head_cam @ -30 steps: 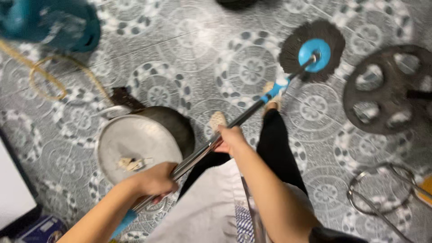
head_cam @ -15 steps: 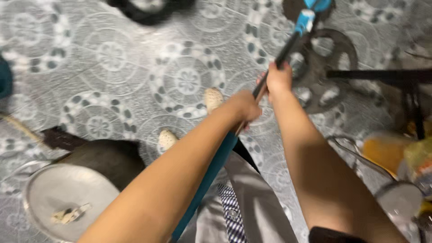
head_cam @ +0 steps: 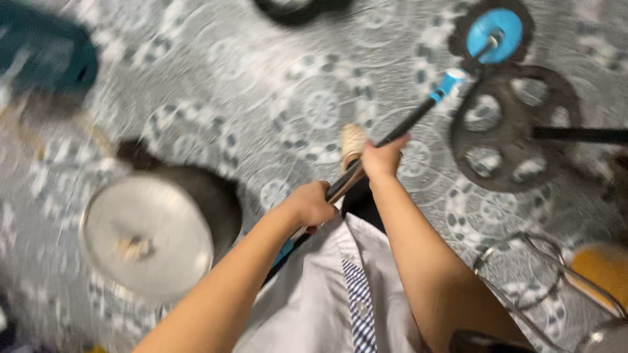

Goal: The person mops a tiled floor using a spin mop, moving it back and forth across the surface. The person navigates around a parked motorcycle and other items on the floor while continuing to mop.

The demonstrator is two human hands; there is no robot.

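From the head camera, the left hand (head_cam: 313, 204) and right hand (head_cam: 381, 157) are both closed around the mop handle (head_cam: 392, 136), spaced apart for leverage. Its blue round head (head_cam: 494, 27) rests on the patterned floor (head_cam: 261, 85) at the far edge, just beyond a dark wheel-shaped stand (head_cam: 513, 127); a metal pot (head_cam: 154, 232) sits left.

We're in a home: patterned floor tiles (head_cam: 314, 104), a metal cooking pot (head_cam: 154, 232), a round mop head (head_cam: 494, 29).
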